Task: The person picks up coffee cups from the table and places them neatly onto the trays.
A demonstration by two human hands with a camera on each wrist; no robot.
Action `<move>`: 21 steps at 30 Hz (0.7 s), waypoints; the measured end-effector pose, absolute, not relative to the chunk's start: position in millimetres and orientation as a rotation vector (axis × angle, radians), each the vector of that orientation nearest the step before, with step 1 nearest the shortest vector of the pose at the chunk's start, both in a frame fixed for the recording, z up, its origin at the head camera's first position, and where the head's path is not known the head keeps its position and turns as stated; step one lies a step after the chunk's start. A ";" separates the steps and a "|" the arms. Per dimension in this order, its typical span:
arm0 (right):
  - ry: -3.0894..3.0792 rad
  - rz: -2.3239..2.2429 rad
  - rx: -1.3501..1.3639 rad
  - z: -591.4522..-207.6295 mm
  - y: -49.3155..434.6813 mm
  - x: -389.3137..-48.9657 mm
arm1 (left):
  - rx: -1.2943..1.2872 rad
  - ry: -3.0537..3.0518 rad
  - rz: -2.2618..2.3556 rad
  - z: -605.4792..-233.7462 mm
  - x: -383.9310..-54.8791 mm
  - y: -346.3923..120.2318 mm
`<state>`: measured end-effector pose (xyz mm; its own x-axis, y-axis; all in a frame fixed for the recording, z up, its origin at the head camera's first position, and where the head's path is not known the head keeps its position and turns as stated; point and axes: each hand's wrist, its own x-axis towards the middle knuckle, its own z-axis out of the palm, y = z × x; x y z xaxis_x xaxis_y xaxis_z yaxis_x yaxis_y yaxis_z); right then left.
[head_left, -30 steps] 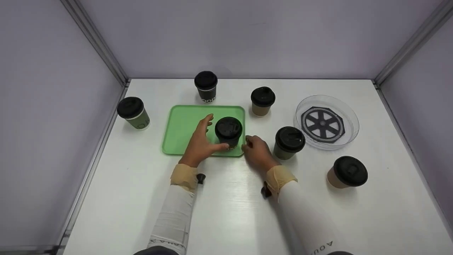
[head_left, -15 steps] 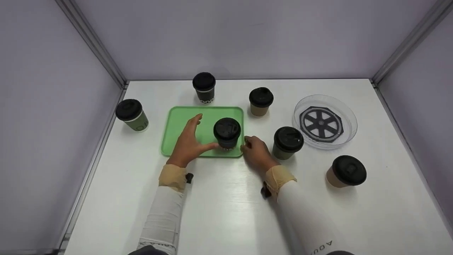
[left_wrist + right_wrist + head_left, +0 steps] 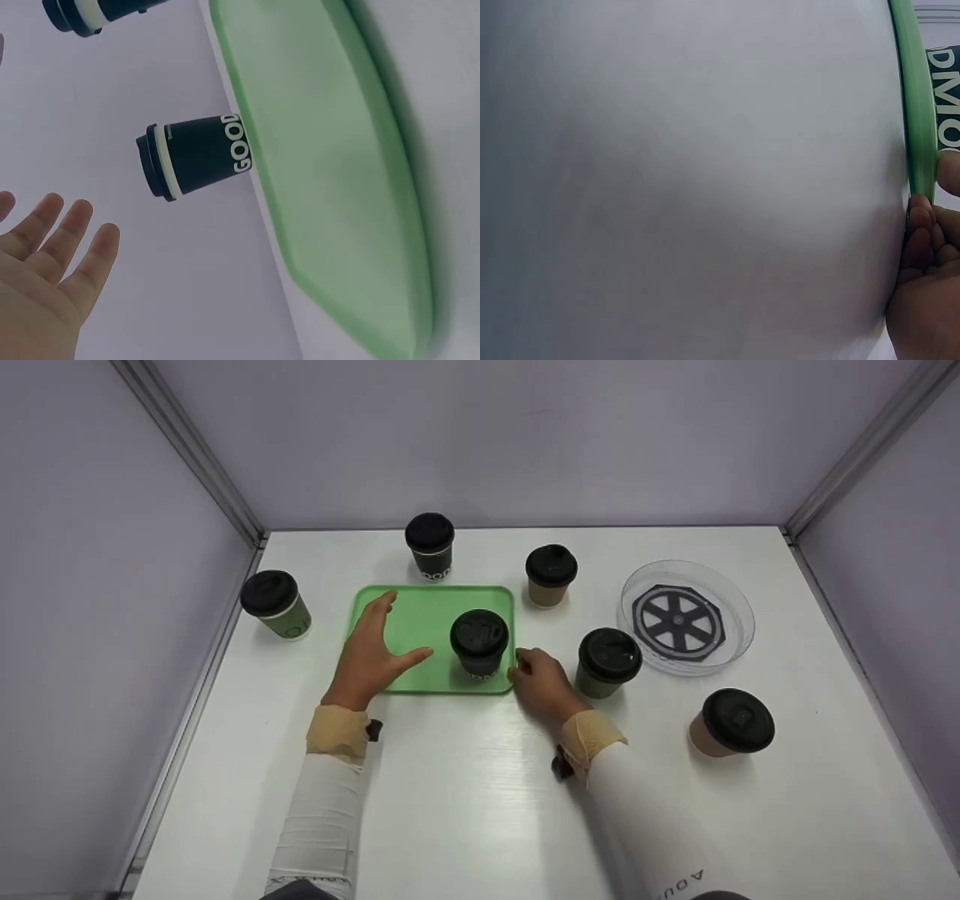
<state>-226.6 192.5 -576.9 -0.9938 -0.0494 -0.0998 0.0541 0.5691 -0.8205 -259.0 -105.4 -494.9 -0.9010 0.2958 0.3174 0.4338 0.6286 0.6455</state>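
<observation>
Just left of the right hand [image 3: 544,684], which pinches the green tray [image 3: 424,622] at its edge, the black coffee cup [image 3: 480,643] stands aboard; loading seems in hand, calling next for a reach by the spread, empty left hand [image 3: 366,661].

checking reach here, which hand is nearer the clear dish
Right. The right hand pinches the green tray by its near right corner, left of the clear dish, with a cup between. The left hand is farther left, over the tray's left side.
</observation>
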 end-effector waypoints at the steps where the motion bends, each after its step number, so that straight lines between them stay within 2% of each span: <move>1: 2.683 -1.409 0.000 -577.4 192.6 -227.0 | -0.593 -2.673 -1.119 -493.6 -258.9 -107.1; 21: 2.692 -1.343 0.008 -576.6 192.6 -229.2 | -0.541 -2.626 -0.942 -465.6 -261.4 -164.8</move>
